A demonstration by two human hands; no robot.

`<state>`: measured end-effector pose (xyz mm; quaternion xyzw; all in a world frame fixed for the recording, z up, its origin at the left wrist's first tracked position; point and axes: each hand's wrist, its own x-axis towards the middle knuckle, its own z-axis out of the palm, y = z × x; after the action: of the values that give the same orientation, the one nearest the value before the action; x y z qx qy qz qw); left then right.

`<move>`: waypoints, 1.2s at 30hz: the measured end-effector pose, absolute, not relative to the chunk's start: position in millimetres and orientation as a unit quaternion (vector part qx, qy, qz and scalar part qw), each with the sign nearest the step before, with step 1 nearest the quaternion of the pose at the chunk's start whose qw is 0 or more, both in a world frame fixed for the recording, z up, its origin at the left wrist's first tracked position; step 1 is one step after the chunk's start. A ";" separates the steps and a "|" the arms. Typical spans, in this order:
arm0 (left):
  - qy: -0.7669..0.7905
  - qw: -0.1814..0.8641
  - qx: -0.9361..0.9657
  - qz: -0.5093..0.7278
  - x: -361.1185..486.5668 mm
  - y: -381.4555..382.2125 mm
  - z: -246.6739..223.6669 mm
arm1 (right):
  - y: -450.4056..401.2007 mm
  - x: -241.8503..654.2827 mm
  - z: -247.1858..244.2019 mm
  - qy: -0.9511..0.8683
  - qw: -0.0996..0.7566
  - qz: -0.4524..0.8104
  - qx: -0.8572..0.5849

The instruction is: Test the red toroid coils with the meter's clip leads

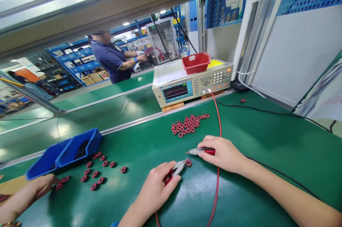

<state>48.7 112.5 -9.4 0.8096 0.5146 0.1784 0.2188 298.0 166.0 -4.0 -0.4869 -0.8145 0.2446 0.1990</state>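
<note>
- Left hand point(157, 187) curled tight around a red-handled test clip point(175, 170), fingers closed on its grips, clip nose touching a small red wound coil point(188, 163) lying on the green bench mat point(240, 191).
- Right hand point(224, 154) closed over a second red-handled probe point(201, 151), thumb and fingers pinched on its body, metal tip pointing left, just above and beside the same coil.
- Red lead point(219, 123) running from the right hand up to the beige bench tester point(192, 82), screen lit with a waveform trace.
- Red plastic tray point(196, 62) sitting on top of the tester; contents not visible from this angle.
- Heap of similar red coils point(188, 125) loose on the mat between tester and hands.
- Two blue bins point(64, 152) side by side at far left, tilted toward the bench, dark parts inside the nearer-right one, too dim to make out.
- Scattered coils point(98, 170) on the mat just in front of the bins.
- Another person's hand point(40, 186) at lower left, fingertips by the scattered coils.
- Person in a dark blue shirt point(112, 59) at a far station beyond the conveyor.
</note>
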 end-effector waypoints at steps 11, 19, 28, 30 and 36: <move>0.516 0.225 0.809 0.169 49.7 113.3 -7.0 | 170.1 316.5 10.1 -0.820 0.168 0.260 -0.482; 0.524 0.233 0.804 0.158 50.6 112.5 -6.2 | 162.4 305.0 0.3 -0.848 0.150 0.265 -0.433; 0.526 0.232 0.801 0.169 50.2 111.5 -6.6 | 161.4 302.4 2.4 -0.845 0.170 0.262 -0.434; 0.528 0.230 0.800 0.170 50.1 111.8 -7.8 | 160.8 301.9 1.5 -0.845 0.169 0.259 -0.436; 0.532 0.219 0.798 0.176 51.7 111.5 -8.1 | 161.1 299.9 -0.3 -0.850 0.170 0.247 -0.433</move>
<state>51.7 111.5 -8.1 0.7985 0.5325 0.1764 0.2186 299.9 161.1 -0.3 -0.4335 -0.8500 0.2466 0.1695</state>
